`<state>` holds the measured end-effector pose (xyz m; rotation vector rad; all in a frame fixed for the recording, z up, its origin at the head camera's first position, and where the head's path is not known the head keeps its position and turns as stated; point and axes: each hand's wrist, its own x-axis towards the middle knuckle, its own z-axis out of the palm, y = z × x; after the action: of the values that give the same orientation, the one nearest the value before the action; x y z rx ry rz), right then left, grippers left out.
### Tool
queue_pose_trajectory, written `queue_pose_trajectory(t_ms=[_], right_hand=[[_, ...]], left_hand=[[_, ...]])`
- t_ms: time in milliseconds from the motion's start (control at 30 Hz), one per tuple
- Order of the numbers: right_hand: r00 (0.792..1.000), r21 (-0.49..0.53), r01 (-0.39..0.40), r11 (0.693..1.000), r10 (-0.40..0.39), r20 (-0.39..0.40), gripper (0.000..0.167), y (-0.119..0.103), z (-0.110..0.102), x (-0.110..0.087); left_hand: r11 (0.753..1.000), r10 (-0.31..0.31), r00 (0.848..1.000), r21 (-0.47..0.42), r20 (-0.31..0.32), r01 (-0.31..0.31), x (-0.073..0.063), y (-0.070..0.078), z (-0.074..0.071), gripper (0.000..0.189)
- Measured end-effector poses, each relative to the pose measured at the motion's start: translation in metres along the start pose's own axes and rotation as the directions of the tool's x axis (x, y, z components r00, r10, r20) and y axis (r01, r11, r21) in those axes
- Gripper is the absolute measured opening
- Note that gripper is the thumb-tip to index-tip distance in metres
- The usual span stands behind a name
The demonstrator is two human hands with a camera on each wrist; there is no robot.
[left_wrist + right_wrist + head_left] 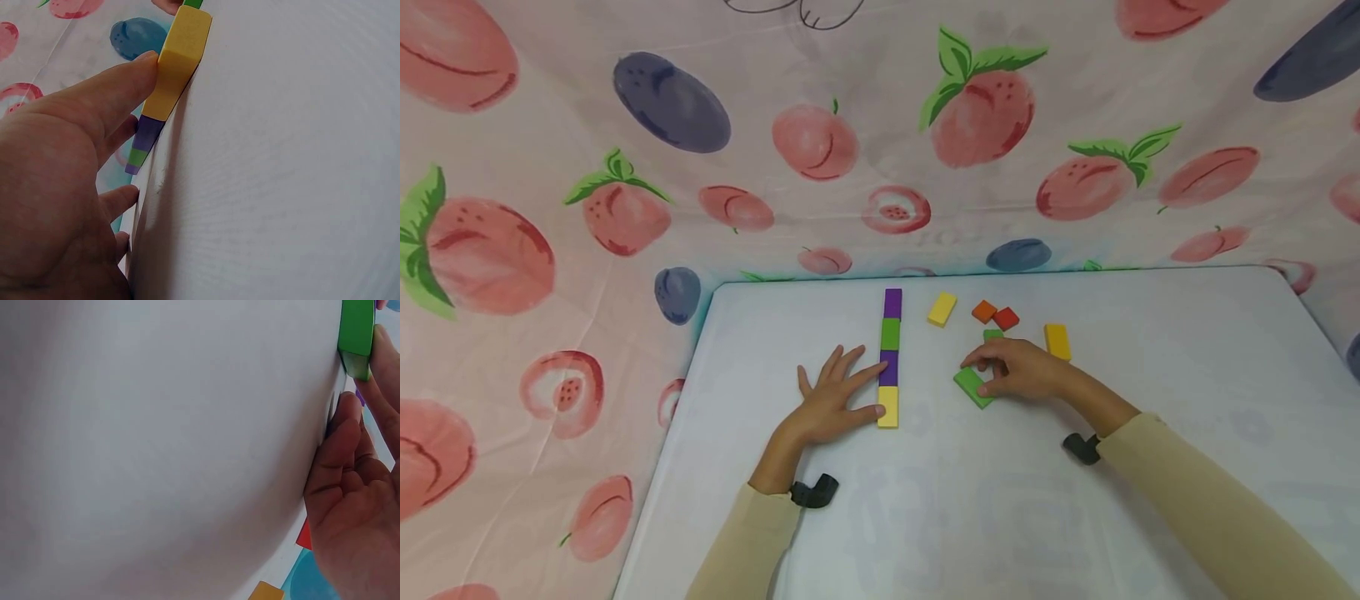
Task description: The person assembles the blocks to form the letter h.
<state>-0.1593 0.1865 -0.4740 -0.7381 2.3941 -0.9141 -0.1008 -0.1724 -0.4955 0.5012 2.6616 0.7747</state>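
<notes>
Four differently placed blocks form a straight line running away from the person: a yellow block (888, 408) nearest, then a purple block (888, 377), a green block (891, 334) and another purple block (892, 303). My left hand (823, 408) lies spread at the line's left side, its thumb against the yellow block and index finger on the nearer purple one. To the right, my right hand (1026, 369) pinches a separate green block (357, 331) between thumb and finger, low over the white table (962, 500). That block slants relative to the line.
Beyond the right hand lie a loose yellow block (942, 309), an orange block (983, 312) touching a red block (1007, 318), and a partly hidden green block (993, 333). A darker yellow block (1057, 342) sits by the right wrist. Fruit-patterned cloth (887, 83) hangs behind the table.
</notes>
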Motion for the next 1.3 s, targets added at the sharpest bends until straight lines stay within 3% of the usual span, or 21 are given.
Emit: queue_pose_trajectory(t_ms=[467,1000,1300], right_hand=[[0.999,0.075,-0.030,0.997,0.033,-0.037,0.042,0.004,0.006,-0.007],[0.983,0.218,-0.061,0.974,0.097,-0.156,0.032,-0.007,0.019,-0.018],[0.980,0.234,-0.100,0.967,0.136,-0.143,0.032,-0.013,0.022,-0.015]], left_hand=[[1.000,-0.013,1.000,0.005,0.013,0.013,0.000,0.000,0.000,0.070],[1.000,-0.008,1.000,-0.002,-0.004,0.008,-0.001,0.003,-0.002,0.069],[1.000,0.004,1.000,-0.010,-0.012,-0.004,-0.002,0.002,-0.001,0.069]])
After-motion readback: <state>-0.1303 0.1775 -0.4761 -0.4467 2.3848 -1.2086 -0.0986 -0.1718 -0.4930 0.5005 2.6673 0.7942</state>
